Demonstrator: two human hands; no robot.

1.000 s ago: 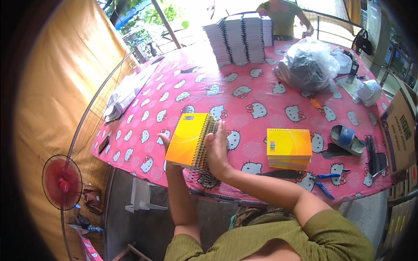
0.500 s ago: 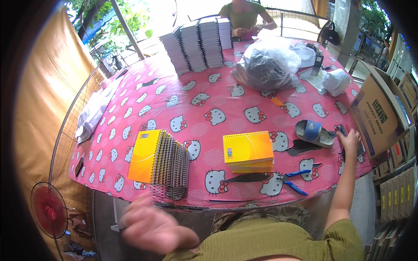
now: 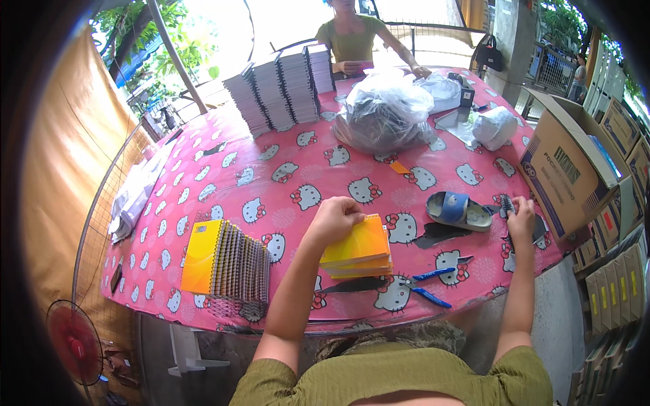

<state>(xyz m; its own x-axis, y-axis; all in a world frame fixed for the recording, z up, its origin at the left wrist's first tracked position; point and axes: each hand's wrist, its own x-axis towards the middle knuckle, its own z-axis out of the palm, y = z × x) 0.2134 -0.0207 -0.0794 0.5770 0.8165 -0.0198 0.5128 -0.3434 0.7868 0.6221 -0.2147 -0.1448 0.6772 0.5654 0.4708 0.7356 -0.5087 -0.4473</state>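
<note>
Bench [image 3: 284, 169], big, pink cat-print cloth, near edge curves just in front of the person; open cloth in the middle btwn the stacks and the far clutter, plenty of free room there. Left of bench: wire fence panel and tan tarp [image 3: 61, 176], red fan [image 3: 73, 338] low by the near-left corner. Right edge tight: cardboard box [image 3: 565, 172] hard up against the bench, more boxes shelved beyond it.

Far side: another person [image 3: 352, 37] in green, hands on the bench. Grey notebook stacks [image 3: 281, 88] at far-left, clear plastic bag [image 3: 386, 111] of dark stuff beside them, white bundle [image 3: 494, 127] to the right.

Near-left edge: row of spiral notebooks [image 3: 227, 260] w/ yellow cover, standing apart from both hands. Centre-near: small orange-yellow notebook stack [image 3: 359, 249]; left hand [image 3: 335, 220] rests on its top-left corner, fingers curled shut on the top cover edge. Blue-grey sandal-shaped item [image 3: 460, 210] right of that. Blue pliers [image 3: 426, 284] near the front edge, untouched.

Right hand [image 3: 521, 220] at the right edge, grip pinched closed on a small dark comb-like piece [image 3: 506, 205]; can't tell exactly what it is.
</note>
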